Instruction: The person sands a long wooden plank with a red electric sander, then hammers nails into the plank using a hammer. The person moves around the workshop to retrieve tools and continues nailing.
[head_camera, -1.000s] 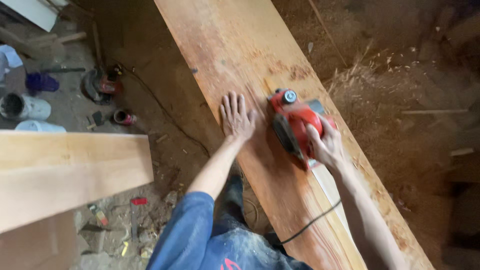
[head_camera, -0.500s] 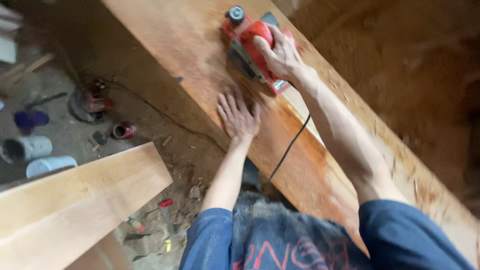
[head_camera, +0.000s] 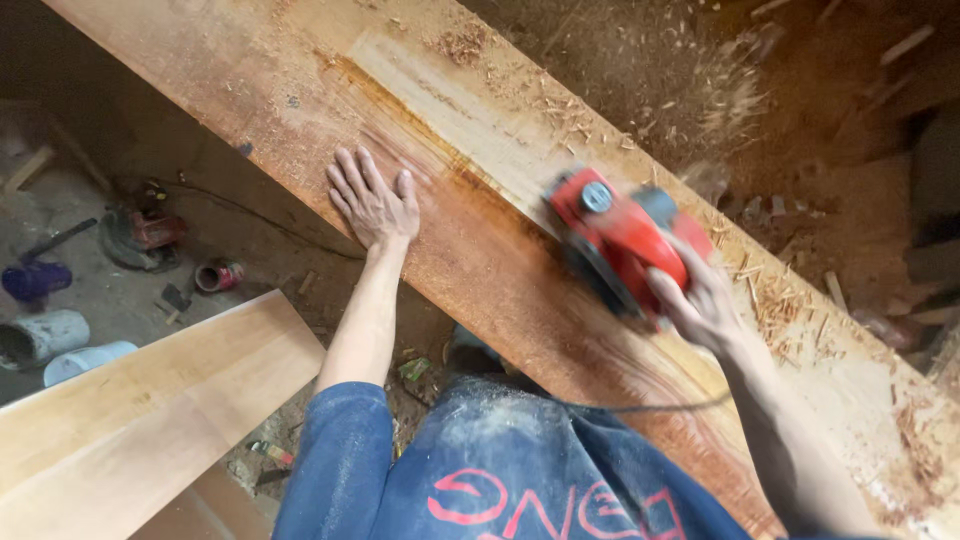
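A long reddish wooden plank (head_camera: 480, 250) is seen from above, running from the upper left to the lower right of the frame. The left hand (head_camera: 375, 205) is pressed flat on it left of centre, fingers spread open. The right hand (head_camera: 700, 300), blurred by motion, is closed around the handle of a red electric planer (head_camera: 615, 240), which rests on the plank right of centre. Compared with half a second earlier, the planer has been drawn back from the top of the frame toward the body, so a pass appears to be under way. A paler planed strip (head_camera: 470, 110) is exposed beyond it, with wood shavings (head_camera: 780, 300) scattered to the right.
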